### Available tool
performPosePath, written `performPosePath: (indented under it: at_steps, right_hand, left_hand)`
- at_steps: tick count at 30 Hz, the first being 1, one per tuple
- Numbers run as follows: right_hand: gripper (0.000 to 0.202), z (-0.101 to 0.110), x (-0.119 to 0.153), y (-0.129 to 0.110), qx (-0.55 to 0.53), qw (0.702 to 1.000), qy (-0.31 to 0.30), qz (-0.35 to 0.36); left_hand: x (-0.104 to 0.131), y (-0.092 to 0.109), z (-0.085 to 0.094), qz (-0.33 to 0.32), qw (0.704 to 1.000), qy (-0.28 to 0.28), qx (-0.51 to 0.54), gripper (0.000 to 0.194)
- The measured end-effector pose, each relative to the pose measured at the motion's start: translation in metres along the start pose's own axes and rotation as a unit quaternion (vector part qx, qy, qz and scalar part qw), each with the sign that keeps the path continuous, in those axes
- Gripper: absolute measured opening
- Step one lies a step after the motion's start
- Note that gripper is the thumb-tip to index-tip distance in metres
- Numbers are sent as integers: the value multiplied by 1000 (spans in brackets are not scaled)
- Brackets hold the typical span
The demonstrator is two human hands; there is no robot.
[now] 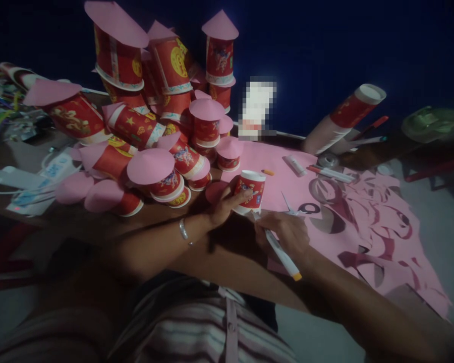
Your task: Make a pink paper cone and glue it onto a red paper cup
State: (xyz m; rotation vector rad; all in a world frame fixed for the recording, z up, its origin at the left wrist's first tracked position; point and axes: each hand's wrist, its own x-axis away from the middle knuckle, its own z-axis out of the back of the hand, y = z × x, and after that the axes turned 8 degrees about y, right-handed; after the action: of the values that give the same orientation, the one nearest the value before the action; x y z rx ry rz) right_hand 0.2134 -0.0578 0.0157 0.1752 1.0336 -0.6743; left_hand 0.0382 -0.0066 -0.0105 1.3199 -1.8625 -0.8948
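Note:
My left hand is wrapped round a red paper cup with a printed figure and white rims. The thumb lies across the cup's front. In my right hand is a white marker pen with an orange end, its other end pointing at the cup's lower rim. Whether the tip touches the cup, I cannot tell. Just beyond the cup, a small orange cap lies on pink paper. Scissors lie on the same paper, right of the cup.
Many red cups with pink cone tops, such as one near cup, crowd the left and back. A power strip with cables stands far left. Pink offcuts, a glue stick and a tall cup stack are on the right.

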Motion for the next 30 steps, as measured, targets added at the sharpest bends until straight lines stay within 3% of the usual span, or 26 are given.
performPosePath:
  at_steps: [10,25,30]
  right_hand:
    - [18,2,-10,-3,-55,998,5,14]
    - [18,-1,-2,1,-6,1000,8,10]
    - [19,2,-3,-1,-41,999,-21,-7]
  left_hand:
    - [0,-1,-2,9,1000,8,23,42]
    - [0,-1,-2,-12,1000,2,12,39]
    - [0,-1,-2,-18,1000,3,6,37]
